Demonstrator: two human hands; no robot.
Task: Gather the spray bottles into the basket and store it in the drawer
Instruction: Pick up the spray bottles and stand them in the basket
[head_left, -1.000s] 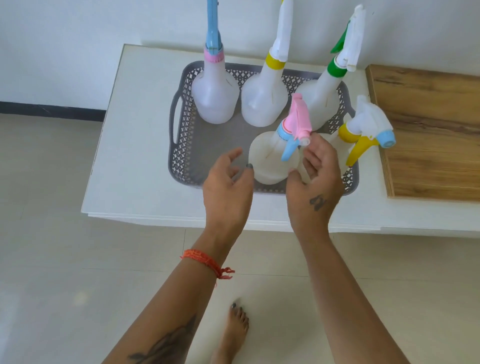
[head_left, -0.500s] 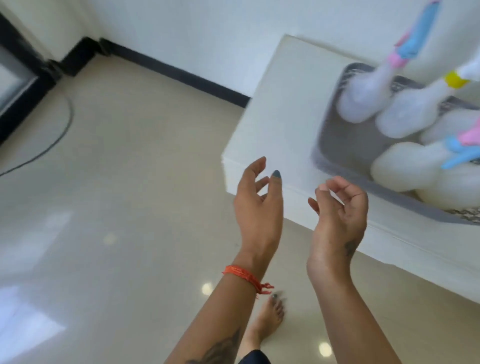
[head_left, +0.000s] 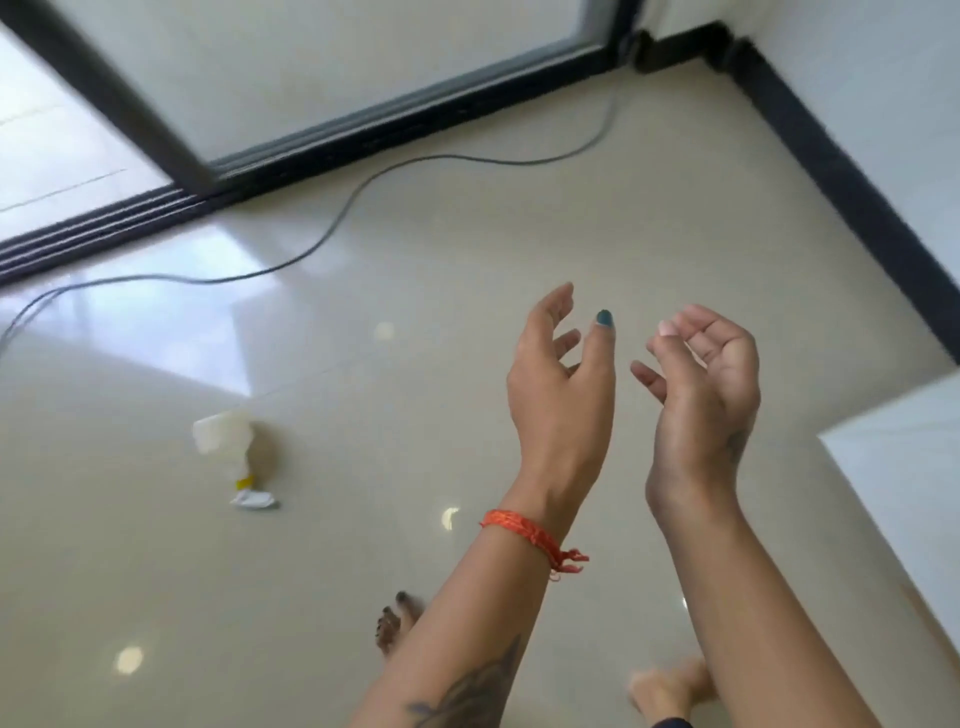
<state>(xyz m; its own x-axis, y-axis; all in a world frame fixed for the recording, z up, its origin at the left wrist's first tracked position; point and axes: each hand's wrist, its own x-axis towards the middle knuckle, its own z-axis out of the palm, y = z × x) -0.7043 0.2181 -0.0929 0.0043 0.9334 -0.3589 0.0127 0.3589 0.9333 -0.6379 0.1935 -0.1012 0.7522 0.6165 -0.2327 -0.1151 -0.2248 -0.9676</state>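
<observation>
- The spray bottle (head_left: 232, 453) lies on its side on the shiny floor (head_left: 467, 249), well off to the left of your hands and lower down than they are. It is see-through white with a yellow ring at the neck, and its white top points toward you.
- Your left hand (head_left: 563, 387) is up in the air with its fingers spread loose. It holds nothing.
- Your right hand (head_left: 701, 395) is just beside it, fingers softly curled. It holds nothing too.
- The two hands are close to each other but do not touch.
- The basket is not in view, so you cannot see how full it is. Only a white table corner (head_left: 904, 467) shows, off to the right of your right hand.
- It looks like you are on the gathering step, with this one bottle not picked up yet.
- Next, you probably need to step left, bend down and reach low. Your left hand is nearer to it.
- Wrapping your fingers around its fat body would likely hold better than pinching the thin top.
- Watch the grey cord (head_left: 332, 228) on the floor beyond the bottle, so your feet do not catch it.
</observation>
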